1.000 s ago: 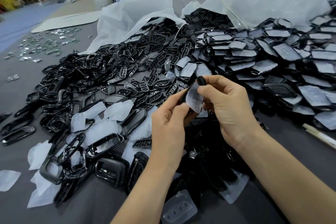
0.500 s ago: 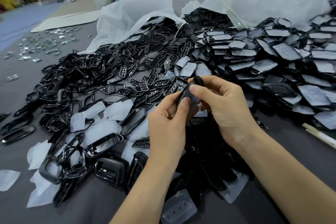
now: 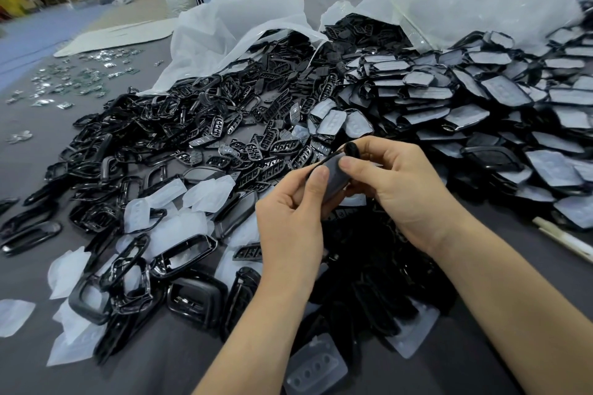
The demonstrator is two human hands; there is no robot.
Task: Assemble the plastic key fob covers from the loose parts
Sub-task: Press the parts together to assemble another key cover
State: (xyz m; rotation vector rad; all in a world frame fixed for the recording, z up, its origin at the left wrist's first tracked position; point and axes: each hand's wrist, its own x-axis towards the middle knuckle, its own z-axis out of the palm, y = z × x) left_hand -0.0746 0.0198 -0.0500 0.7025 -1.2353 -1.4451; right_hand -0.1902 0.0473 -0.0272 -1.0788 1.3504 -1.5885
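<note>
While stacks of seemingly finished covers (image 3: 500, 96) fill the far right, heaps of loose black frames (image 3: 128, 151) and translucent pads (image 3: 205, 192) remain at left on the bench (image 3: 29, 170); much is left, I judge. At centre, the left hand (image 3: 288, 221) and right hand (image 3: 394, 183) pinch one grey-faced, black-rimmed key fob cover (image 3: 333, 179), thumbs on its face.

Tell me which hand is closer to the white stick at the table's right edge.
Right. The right hand is left of the stick and apart from it. The left hand is farther left, beyond the right hand. Both pinch the cover.
</note>
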